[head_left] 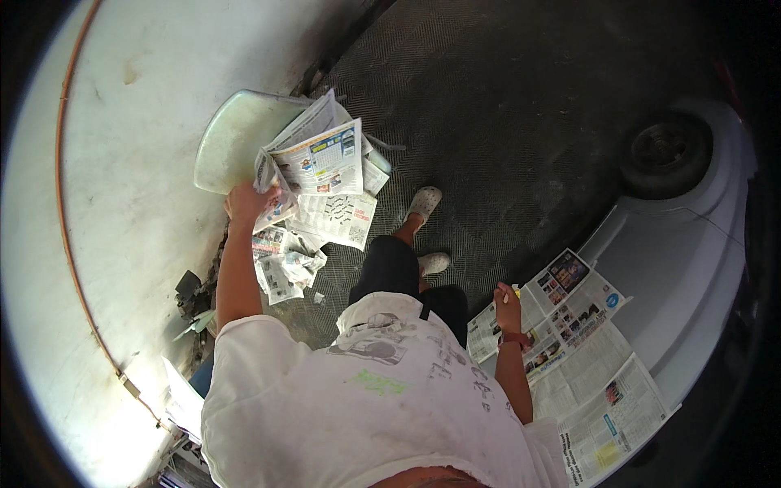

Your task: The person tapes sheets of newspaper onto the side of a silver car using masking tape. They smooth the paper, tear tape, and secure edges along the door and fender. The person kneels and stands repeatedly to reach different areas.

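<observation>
the left hand (246,201) is gripping a newspaper sheet (319,159) at ten o'clock, above the loose pile (286,264). the right hand (508,299) is pinching something yellow (516,289) on papers (582,350) covering the car panel (691,252); these could be slipping off.

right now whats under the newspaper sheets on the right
The newspaper sheets lie spread over a pale grey car body panel, by the wheel. The right hand rests on their edge. The panel surface beneath the sheets is covered, so its state cannot be seen.
</observation>
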Tool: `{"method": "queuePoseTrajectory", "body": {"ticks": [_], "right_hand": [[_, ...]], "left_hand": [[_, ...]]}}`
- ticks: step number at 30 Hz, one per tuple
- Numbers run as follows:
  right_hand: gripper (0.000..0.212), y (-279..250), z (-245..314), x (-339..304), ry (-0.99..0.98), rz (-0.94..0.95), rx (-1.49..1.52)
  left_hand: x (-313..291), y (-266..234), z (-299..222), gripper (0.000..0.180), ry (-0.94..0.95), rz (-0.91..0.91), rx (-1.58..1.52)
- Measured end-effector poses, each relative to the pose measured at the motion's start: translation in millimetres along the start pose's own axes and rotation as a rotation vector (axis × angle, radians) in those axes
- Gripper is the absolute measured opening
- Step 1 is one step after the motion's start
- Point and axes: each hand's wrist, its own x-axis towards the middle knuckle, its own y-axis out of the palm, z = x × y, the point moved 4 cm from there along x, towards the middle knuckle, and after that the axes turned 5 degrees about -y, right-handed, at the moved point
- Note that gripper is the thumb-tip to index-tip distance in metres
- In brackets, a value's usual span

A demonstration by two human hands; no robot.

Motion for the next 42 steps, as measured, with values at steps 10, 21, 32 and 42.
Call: {"method": "queuePoseTrajectory", "body": {"ticks": [10, 21, 32, 42], "right_hand": [[0.031, -2.7, -122.0, -30.0, -0.069, -0.041, -0.017], [0.041, -49.3, -160.6, -54.9, -0.03, -0.285, -0.038], [0.088, -172.2, 235.2, -126.9, -0.935, -0.468, -0.344], [0.027, -213.7, 222.0, -58.2, -0.495, -0.428, -0.288]], "left_hand": [[82.7, 37.6, 76.8, 0.049, 0.055, -0.153, 0.234], [-27.2, -180.6, 64.5, 0.041, 0.033, -0.703, -0.055], [-396.7, -102.8, -397.0, 0.017, 1.805, -0.245, 0.168], [-443.0, -171.2, -494.8, 0.023, 2.148, 0.015, 0.454]]}}
